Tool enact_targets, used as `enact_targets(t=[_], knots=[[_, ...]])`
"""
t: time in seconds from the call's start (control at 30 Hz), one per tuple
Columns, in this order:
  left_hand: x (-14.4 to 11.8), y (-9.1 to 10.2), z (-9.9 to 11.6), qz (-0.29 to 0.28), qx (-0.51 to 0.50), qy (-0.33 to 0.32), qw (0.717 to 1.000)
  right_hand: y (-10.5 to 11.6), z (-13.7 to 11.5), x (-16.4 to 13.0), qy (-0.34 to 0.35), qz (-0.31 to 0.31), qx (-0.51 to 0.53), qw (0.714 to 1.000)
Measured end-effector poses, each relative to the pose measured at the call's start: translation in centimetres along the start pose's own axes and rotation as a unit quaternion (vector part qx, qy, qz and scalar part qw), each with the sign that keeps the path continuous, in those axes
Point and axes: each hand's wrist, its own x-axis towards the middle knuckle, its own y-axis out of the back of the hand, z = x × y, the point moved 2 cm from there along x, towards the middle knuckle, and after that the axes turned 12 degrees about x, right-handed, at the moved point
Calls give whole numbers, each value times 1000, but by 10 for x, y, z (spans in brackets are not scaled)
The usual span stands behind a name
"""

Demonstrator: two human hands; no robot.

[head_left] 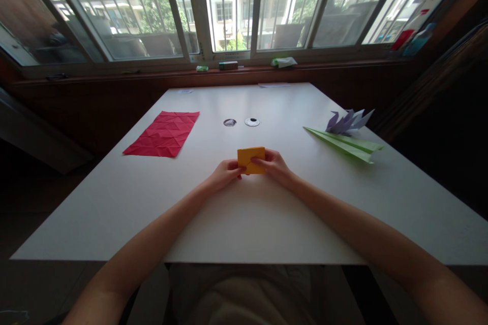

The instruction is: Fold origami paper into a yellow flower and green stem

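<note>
Between my two hands I hold a small folded yellow paper [250, 155] upright above the white table [267, 223]. My left hand [227, 170] is closed on its lower left corner, thumb on the near face. On the right side, my right hand [273, 162] grips it, the thumb lying across the front and the other fingers hidden behind. Beyond the paper lie a round sticker with a dark picture [230, 123] and a white disc with a black spot [252, 122].
A creased red paper sheet [163, 134] lies at the left. At the right are a green paper plane [343, 143] and a purple folded paper piece [348, 122]. Small packets, one a green-and-white packet [284, 62], sit on the window sill behind the table.
</note>
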Motion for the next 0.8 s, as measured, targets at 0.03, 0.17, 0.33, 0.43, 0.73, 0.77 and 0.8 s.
enact_targets(t=[0.03, 0.17, 0.33, 0.43, 0.73, 0.77, 0.8], knots=[[0, 0, 0, -1, 0, 0, 1000, 0, 0, 0, 1, 2, 3, 1000], [0, 0, 1, -8, -6, 2, 1000, 1, -1, 0, 10, 12, 9, 1000], [-1, 0, 3, -15, -13, 5, 1000, 0, -4, 0, 12, 26, -5, 1000], [-1, 1, 2, -19, -14, 12, 1000, 1, -5, 0, 28, 37, -22, 999], [-1, 1, 0, -33, -7, 13, 999, 5, -3, 0, 50, 67, -73, 994], [-1, 1, 0, -34, -7, 13, 999, 5, -2, 1, 52, 67, -75, 994], [0, 1, 0, -35, -7, 14, 999, 6, -2, 1, 53, 66, -76, 993]])
